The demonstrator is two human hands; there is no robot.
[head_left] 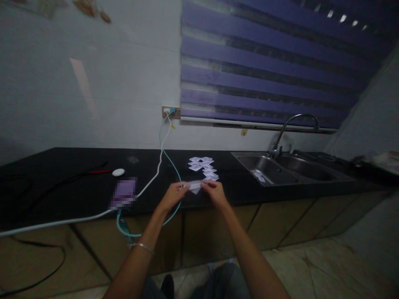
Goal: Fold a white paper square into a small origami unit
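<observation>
A small piece of white paper (195,185) is stretched between my two hands, just above the front part of the black counter. It looks partly folded, with a pointed part hanging below. My left hand (175,193) pinches its left end, and my right hand (215,192) pinches the right end. Right behind my hands lie several folded white paper pieces (204,166), laid out in overlapping rows on the counter.
A white cable and a teal cable run from the wall socket (171,112) across the counter (218,198). To the left lie a round white object (118,172), a red stick-like item (100,171) and a blurred purple object (124,193). A double sink (264,170) with a tap stands right.
</observation>
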